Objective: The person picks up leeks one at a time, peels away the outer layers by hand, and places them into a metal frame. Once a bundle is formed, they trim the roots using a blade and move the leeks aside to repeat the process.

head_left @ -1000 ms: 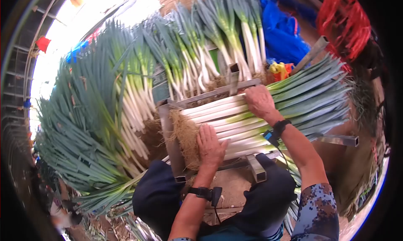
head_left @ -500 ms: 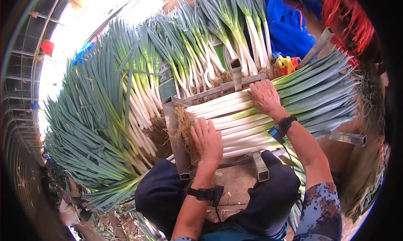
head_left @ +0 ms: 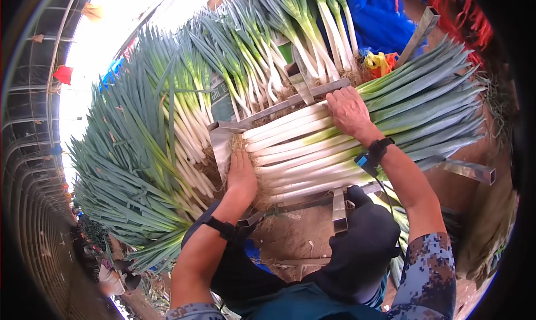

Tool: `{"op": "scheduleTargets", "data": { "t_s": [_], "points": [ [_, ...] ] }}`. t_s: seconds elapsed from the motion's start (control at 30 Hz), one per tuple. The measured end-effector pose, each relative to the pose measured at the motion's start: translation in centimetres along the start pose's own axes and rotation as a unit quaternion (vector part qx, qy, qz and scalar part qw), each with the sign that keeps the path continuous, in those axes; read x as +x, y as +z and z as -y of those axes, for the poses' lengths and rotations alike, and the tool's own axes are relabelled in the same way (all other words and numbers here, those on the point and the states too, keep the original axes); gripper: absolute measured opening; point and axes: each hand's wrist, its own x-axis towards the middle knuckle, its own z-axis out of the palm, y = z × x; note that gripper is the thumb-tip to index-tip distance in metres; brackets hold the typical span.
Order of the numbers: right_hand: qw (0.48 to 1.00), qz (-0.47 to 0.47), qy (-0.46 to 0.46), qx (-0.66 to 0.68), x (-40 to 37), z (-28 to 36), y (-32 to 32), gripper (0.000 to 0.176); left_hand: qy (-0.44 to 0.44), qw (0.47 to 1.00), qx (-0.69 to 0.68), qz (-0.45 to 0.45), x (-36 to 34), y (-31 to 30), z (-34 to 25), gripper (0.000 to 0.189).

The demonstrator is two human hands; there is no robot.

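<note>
A layer of long green onions (head_left: pixel 301 147) lies side by side across a metal frame (head_left: pixel 224 147), with white stalks to the left and dark green leaves to the right. My left hand (head_left: pixel 241 172) is open and flat against the root ends, beside the frame's upright end plate. Over the upper stalks, close to the frame's far bar, my right hand (head_left: pixel 349 113) is closed with bent fingers; its fingertips are partly hidden. Some roots are covered by my left hand.
More green onions (head_left: pixel 128 147) are heaped to the left, and bunches (head_left: pixel 262 58) stand along the far side. Blue netting (head_left: pixel 377 21), red strips (head_left: pixel 460 13) and yellow-red ties (head_left: pixel 381 63) lie at the back right. Square metal tubes (head_left: pixel 472 171) stick out from the frame.
My left hand has moved left and down from the tops of the white stalks to the root ends, which now look more even. My right hand stays on the upper stalks.
</note>
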Motion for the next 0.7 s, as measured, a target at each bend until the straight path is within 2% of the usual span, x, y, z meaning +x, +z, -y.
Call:
{"op": "scheduleTargets", "data": {
  "t_s": [0.1, 0.3, 0.33, 0.43, 0.5, 0.53, 0.57, 0.63, 0.67, 0.7],
  "points": [
    [1.000, -0.003, 0.003, 0.006, -0.1, 0.0, -0.2, 0.011, -0.002, 0.999, -0.010, 0.034, 0.6, -1.1, -0.4, 0.050],
    [1.000, 0.006, 0.002, 0.010, 0.1, 0.0, 0.0, 0.009, 0.051, 0.981, -0.153, 0.104, -2.9, -5.4, -0.5, 0.049],
    [1.000, 0.010, 0.003, 0.002, 0.1, 0.1, -0.1, 0.008, 0.058, 0.992, -0.110, -0.007, -3.6, -1.6, -1.4, 0.049],
    [0.999, 0.033, 0.010, 0.010, 0.5, -0.2, 0.1, 0.006, 0.072, 0.992, -0.103, 0.002, -3.3, -1.0, -2.0, 0.050],
    [0.997, 0.066, 0.013, 0.031, 0.8, -0.7, 0.0, 0.005, 0.063, 0.985, -0.143, 0.069, -3.3, -1.6, -2.2, 0.054],
    [0.991, 0.104, -0.001, 0.081, 1.1, -1.5, -0.2, 0.011, 0.061, 0.977, -0.167, 0.114, -2.9, -2.1, -2.0, 0.059],
    [0.981, 0.055, 0.040, 0.180, 1.2, -1.8, -1.8, 0.014, 0.063, 0.967, -0.189, 0.157, -2.4, -2.5, -1.8, 0.063],
    [0.921, -0.046, 0.105, 0.373, 0.9, -1.5, -4.5, 0.020, 0.057, 0.971, -0.187, 0.136, -2.3, -1.7, -2.0, 0.063],
    [0.901, -0.034, 0.126, 0.413, 0.1, -1.4, -9.3, 0.027, 0.054, 0.972, -0.179, 0.142, -2.4, -2.0, -2.1, 0.063],
    [0.879, -0.015, 0.188, 0.438, -1.1, -1.8, -12.1, 0.024, 0.053, 0.973, -0.169, 0.150, -2.7, -2.2, -2.2, 0.063]
  ]
}}
